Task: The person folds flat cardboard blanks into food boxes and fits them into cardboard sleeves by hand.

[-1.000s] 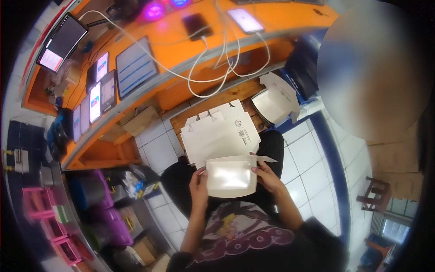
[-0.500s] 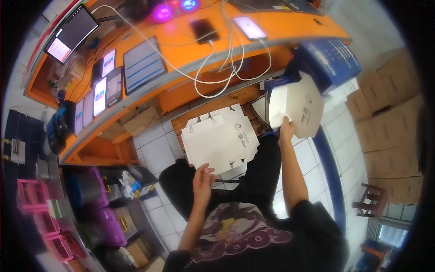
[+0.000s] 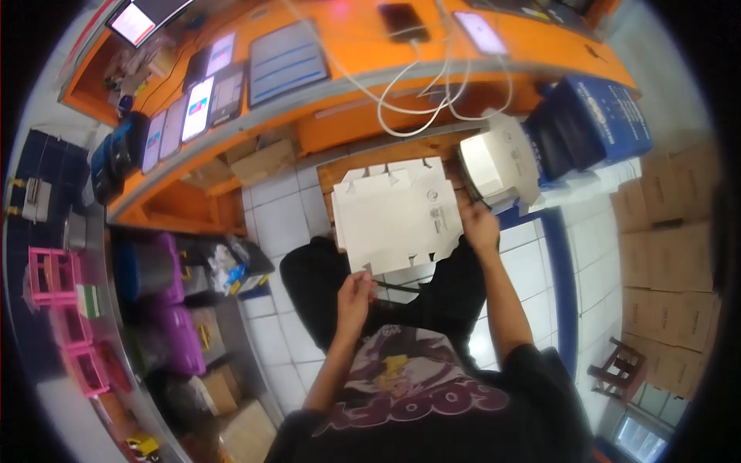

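The left hand point(image 3: 355, 299) is at eleven o'clock, the flat cardboard point(image 3: 395, 220) at twelve. At one, the right hand point(image 3: 482, 230) has lowered the box point(image 3: 485, 166), now just beyond it. I cannot tell whether either grip is spread or pinching.

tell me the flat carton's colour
The flat carton is whitish with dark print, clearest in the head view.

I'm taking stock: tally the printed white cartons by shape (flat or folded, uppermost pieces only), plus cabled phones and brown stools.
Flat carton: 1
Folded carton: 1
Cabled phones: 2
Brown stool: 1
Total: 5
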`<state>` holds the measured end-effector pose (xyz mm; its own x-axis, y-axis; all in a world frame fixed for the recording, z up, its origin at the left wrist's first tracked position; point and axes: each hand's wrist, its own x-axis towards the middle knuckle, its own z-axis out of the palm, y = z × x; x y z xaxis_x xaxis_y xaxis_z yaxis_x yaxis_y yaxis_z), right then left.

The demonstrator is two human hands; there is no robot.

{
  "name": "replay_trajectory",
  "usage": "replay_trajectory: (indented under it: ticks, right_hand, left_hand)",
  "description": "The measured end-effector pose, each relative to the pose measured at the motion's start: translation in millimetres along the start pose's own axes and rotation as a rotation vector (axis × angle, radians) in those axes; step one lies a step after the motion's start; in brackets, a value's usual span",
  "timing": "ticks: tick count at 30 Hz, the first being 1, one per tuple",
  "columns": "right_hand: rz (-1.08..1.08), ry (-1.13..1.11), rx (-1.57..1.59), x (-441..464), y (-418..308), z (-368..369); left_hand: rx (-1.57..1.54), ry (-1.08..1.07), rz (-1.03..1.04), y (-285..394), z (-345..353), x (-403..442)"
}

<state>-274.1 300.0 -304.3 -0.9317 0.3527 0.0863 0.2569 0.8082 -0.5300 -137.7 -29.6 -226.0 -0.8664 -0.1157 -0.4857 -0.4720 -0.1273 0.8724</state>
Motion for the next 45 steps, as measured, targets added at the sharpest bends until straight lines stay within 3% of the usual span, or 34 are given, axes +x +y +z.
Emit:
replay_trajectory:
  ticks: [1,3,4,6,10,12,13,15,17,19,21,26,28,34,36,38,40,42,45]
  right_hand:
    - [-0.097,-0.36,-0.141,-21.5,-48.2,-16.9]
    - [-0.604,-0.573,-0.06,-54.5,-55.8,18.9]
    - [-0.795,-0.482,-0.216,-74.5,-60.3,32.5]
    - [-0.784,-0.665,-0.226,-82.8,-61.3,57.6]
    - [-0.839,-0.675,-0.249,-76.6,-70.4,64.5]
    - [-0.588,-0.897,-0.189,-63.5,-75.0,62.5]
    - [-0.656,-0.643,0.049,-65.1,-71.2,64.6]
    - [-0.565,-0.645,0.22,-59.4,-74.4,58.0]
    - [-0.47,-0.657,0.388,-56.6,-92.5,33.5]
    - [-0.283,-0.812,0.583,-53.6,-109.3,7.3]
    - [-0.299,-0.827,0.585,-51.6,-113.4,-1.4]
    - [-0.395,-0.793,0.419,-54.6,-144.9,-35.1]
    - [-0.419,-0.82,0.351,-63.0,-160.4,-42.5]
    - [-0.442,-0.857,0.34,-80.6,-166.4,-44.3]
    - [-0.568,-0.788,0.359,-84.6,-168.5,-47.8]
    - [-0.563,-0.794,0.319,-86.8,-175.0,-59.1]
    - [-0.434,-0.895,0.323,-86.6,-181.3,-67.9]
    - [-0.352,-0.936,0.309,-88.7,-184.5,-76.4]
    - [-0.445,-0.875,0.339,-91.1,-172.3,-71.2]
  left_hand:
    - [0.013,0.013,-0.026,4.2,-0.3,1.1]
    - [0.045,0.006,-0.01,3.0,-4.0,6.6]
    - [0.064,-0.011,0.02,4.2,-6.0,10.1]
    - [0.068,-0.01,0.086,9.8,-12.6,13.1]
    - [0.037,0.093,0.076,20.2,-32.8,10.7]
    - [0.013,0.133,0.025,10.5,-42.1,11.6]
    - [0.083,0.148,0.074,-3.1,-50.9,18.4]
    - [0.143,0.173,0.125,-16.0,-58.9,27.1]
    - [0.482,0.323,0.355,-10.4,-57.6,32.8]
    - [0.402,0.328,0.436,2.9,-50.5,40.5]
    - [0.298,0.305,0.565,27.2,-41.0,45.9]
    - [0.393,0.29,0.656,57.2,-23.6,41.4]
    - [0.781,0.252,0.999,67.2,-17.4,30.9]
    - [0.908,0.113,0.994,81.9,-25.7,15.0]
    - [1.005,-0.024,1.064,85.7,-24.0,10.5]
    - [0.997,-0.021,0.991,79.0,-28.7,14.6]
    - [0.896,0.151,0.851,73.2,-31.3,20.6]
    - [0.954,0.147,0.918,71.6,-26.5,17.7]
    - [0.999,-0.001,1.037,72.3,-23.4,13.1]
